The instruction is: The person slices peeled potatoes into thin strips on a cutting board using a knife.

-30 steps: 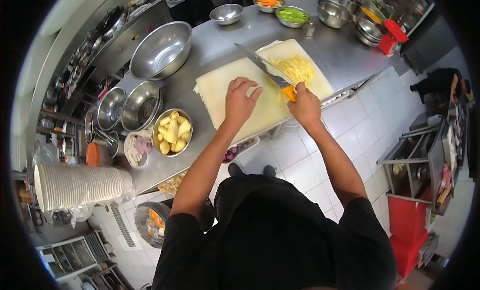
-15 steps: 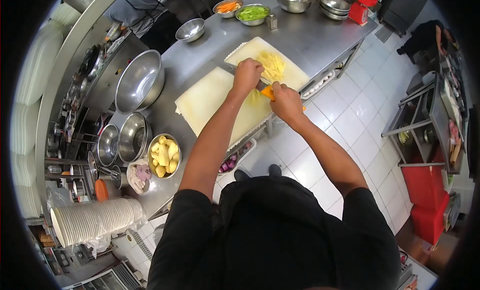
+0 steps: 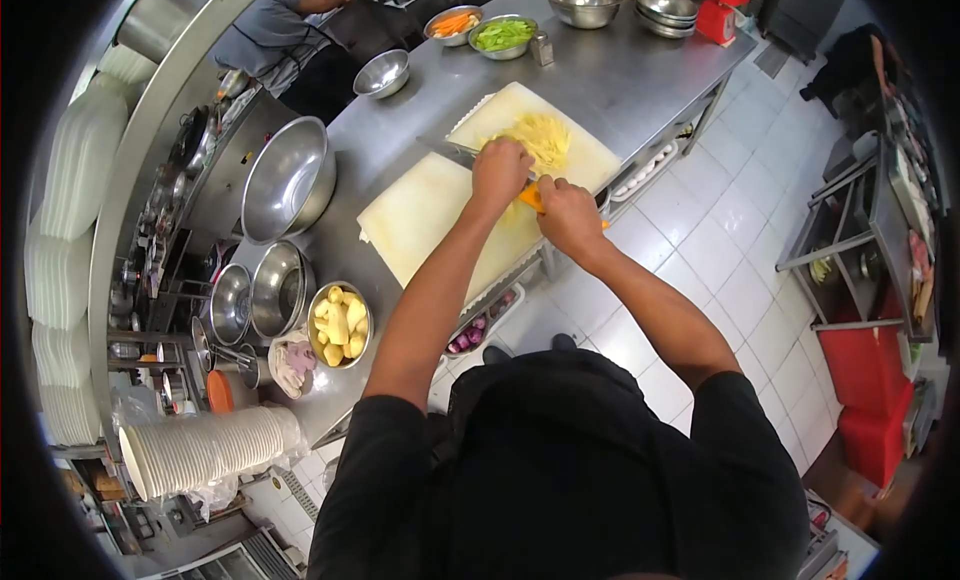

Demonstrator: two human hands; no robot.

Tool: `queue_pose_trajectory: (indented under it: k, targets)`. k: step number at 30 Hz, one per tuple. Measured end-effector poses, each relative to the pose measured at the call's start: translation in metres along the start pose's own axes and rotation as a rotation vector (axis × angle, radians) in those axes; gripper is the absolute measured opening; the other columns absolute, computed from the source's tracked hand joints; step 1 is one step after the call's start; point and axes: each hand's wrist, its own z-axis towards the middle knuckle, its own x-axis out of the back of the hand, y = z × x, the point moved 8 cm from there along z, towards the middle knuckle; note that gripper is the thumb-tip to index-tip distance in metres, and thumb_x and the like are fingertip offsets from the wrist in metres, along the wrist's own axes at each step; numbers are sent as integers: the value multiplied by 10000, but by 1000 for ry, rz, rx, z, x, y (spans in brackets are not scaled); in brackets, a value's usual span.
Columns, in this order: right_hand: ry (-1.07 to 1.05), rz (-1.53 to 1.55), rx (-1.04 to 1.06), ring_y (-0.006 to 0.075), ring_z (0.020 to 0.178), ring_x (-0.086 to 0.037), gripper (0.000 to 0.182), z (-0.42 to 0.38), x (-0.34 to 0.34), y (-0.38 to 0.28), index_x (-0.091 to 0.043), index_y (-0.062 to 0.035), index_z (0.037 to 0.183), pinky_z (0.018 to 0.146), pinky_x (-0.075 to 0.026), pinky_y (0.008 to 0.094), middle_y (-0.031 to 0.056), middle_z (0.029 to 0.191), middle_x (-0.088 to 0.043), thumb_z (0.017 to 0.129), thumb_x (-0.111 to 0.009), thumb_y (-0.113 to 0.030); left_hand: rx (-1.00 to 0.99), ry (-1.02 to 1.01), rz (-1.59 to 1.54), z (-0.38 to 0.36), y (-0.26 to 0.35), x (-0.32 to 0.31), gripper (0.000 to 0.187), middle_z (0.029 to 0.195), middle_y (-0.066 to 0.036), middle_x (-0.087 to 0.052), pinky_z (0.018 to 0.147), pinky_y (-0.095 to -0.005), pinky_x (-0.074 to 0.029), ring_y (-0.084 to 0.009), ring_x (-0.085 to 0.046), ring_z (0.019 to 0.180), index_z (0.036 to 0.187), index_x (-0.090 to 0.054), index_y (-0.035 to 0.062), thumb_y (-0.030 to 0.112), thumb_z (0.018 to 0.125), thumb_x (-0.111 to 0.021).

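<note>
My right hand [image 3: 568, 215] is closed round the orange handle of a knife [image 3: 532, 196]. Part of its blade shows left of my left hand [image 3: 501, 175], whose fingers are pressed together at the blade; whether they pinch anything besides it is hidden. Both hands are at the seam between two white cutting boards. Pale yellow cut strips [image 3: 545, 140] lie heaped on the far board [image 3: 595, 163], just beyond my hands. More yellow bits lie on the near board [image 3: 415, 215], partly under my hands.
A bowl of peeled potatoes [image 3: 340, 325] stands near the table's left end, with a cloth [image 3: 291, 364] beside it. Large steel bowls [image 3: 289, 180] line the left side. Carrot [image 3: 453, 24] and green vegetable [image 3: 503, 34] bowls stand at the back. Another person [image 3: 270, 35] is at the upper left.
The view has shifted slightly. The knife blade now sticks out left of my left hand, lying across the boards' seam. My left hand is closer to the handle, and its fingers stay closed.
</note>
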Motion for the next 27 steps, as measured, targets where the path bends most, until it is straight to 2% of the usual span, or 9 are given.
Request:
queue_pose_trajectory:
  k: [3,6,10,11,15,18,23,27]
  targets:
    - [-5,-4,-6,389,794,-660,285,5,-1,-4,-543,13,976,707,-516,483,225,854,-645,713,-647,-21,-15,122,-111,14,3,12,226,882,-176,-695,768,-424,-530,-342,-683,841,892,-746,15,212,782,-743]
    - [-2,22,-43,390,800,-660,278,1,4,-4,-544,10,973,712,-511,484,224,856,-646,715,-645,-17,-47,145,-176,12,-10,42,228,895,-167,-697,785,-434,-527,-344,-677,851,879,-745,14,220,782,-747]
    - [19,23,-83,392,816,-656,269,-7,16,11,-540,5,963,726,-507,485,219,860,-645,720,-652,-25,51,-46,76,-15,-26,60,249,897,-157,-675,790,-415,-525,-327,-662,837,878,-759,49,258,748,-799]
    - [27,26,-83,393,820,-655,267,-6,18,12,-538,4,960,730,-506,485,217,860,-645,722,-655,-28,58,-34,92,-18,-35,51,247,900,-148,-670,785,-406,-522,-311,-655,818,859,-762,48,264,745,-806]
    - [27,-6,-51,393,817,-650,249,-8,25,11,-536,0,944,729,-505,484,212,851,-639,733,-662,-43,107,-41,-17,-17,-39,28,198,901,-146,-676,772,-405,-520,-295,-664,816,840,-763,44,232,778,-770]
    - [38,-22,-27,387,809,-649,238,-12,23,14,-534,-6,930,727,-505,481,209,842,-635,738,-667,-49,116,-117,-113,-3,-34,14,173,907,-152,-686,773,-410,-522,-307,-668,814,863,-768,49,205,795,-739]
    - [9,-9,-65,381,809,-650,228,-18,24,10,-529,-15,920,727,-503,476,206,842,-635,743,-669,-52,70,-3,-96,9,-25,11,177,913,-152,-698,786,-394,-530,-310,-675,818,900,-765,49,192,808,-714]
    - [54,-6,-56,389,790,-647,237,-23,26,14,-533,-14,923,712,-506,490,206,836,-634,740,-676,-58,10,96,-172,7,-22,36,187,895,-141,-696,766,-372,-531,-282,-680,813,944,-753,46,183,823,-717]
